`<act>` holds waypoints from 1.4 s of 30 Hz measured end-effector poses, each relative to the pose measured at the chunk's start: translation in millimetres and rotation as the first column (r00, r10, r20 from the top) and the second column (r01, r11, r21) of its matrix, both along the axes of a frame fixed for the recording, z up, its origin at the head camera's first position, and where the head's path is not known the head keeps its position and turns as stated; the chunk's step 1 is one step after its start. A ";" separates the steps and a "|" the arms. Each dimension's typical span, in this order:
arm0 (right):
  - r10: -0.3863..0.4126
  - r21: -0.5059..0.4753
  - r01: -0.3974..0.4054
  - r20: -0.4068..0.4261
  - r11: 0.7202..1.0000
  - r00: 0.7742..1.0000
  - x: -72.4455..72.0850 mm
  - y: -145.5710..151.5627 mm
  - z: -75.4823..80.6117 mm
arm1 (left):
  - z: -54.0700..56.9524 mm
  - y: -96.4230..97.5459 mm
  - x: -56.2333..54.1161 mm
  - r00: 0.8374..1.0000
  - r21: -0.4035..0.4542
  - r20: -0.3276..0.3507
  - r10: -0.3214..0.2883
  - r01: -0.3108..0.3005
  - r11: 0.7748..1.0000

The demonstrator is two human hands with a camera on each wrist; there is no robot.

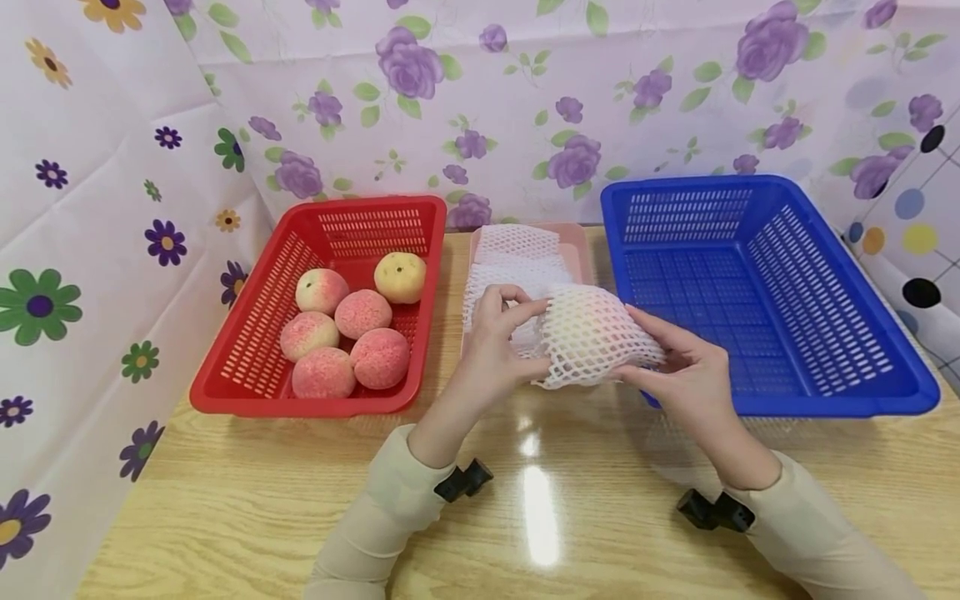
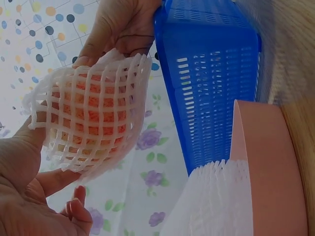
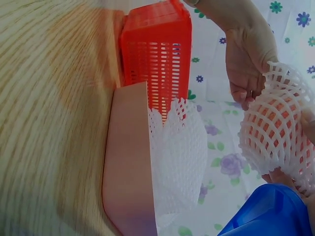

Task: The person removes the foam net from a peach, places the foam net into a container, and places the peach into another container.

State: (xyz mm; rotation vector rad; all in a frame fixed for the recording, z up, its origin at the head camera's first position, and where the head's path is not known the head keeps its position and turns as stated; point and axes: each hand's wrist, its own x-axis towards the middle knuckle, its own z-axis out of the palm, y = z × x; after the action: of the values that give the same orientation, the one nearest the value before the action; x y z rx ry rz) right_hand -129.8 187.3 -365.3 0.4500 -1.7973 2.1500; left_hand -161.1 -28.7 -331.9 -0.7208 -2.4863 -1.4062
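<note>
A peach [image 1: 588, 321] sits inside a white foam net sleeve [image 1: 573, 358], held up between both hands over the table. My left hand [image 1: 498, 342] pinches the sleeve's left end between thumb and fingers. At the other end, my right hand [image 1: 686, 367] grips the sleeved peach, thumb below and fingers above. Through the mesh the fruit looks pink and yellow in the left wrist view, where the sleeve [image 2: 98, 113] covers it. Behind the hands, more foam net sleeves [image 1: 517, 242] lie in a pink tray [image 1: 576, 250].
To the left stands a red basket [image 1: 431, 333] with several pink peaches [image 1: 381, 358] and a yellowish one [image 1: 400, 277]. A blue basket [image 1: 757, 400] is on the right, its slatted floor showing. Floral cloth [image 1: 517, 108] hangs behind the wooden table [image 1: 600, 500].
</note>
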 end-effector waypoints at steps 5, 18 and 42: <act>-0.008 0.029 0.007 0.015 1.000 1.000 0.1 1.6 1.1 | 3.4 -2.4 0.3 0.998 -0.075 -0.068 -0.001 -0.004 0.997; 0.015 0.082 -0.016 0.018 0.996 1.000 0.0 5.3 5.3 | 9.6 -2.4 1.8 0.997 -0.084 -0.009 -0.078 0.077 0.993; -0.083 0.000 0.083 0.129 0.997 0.988 1.0 5.0 1.0 | -9.4 -9.7 -3.1 0.883 0.296 0.341 -0.323 0.225 0.928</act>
State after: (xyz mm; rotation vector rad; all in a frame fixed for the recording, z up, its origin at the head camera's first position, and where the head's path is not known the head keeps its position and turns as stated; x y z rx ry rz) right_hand -128.7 192.3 -364.3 0.2355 -1.8428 2.1704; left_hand -164.2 -38.4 -341.2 -0.8402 -2.4760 -2.1060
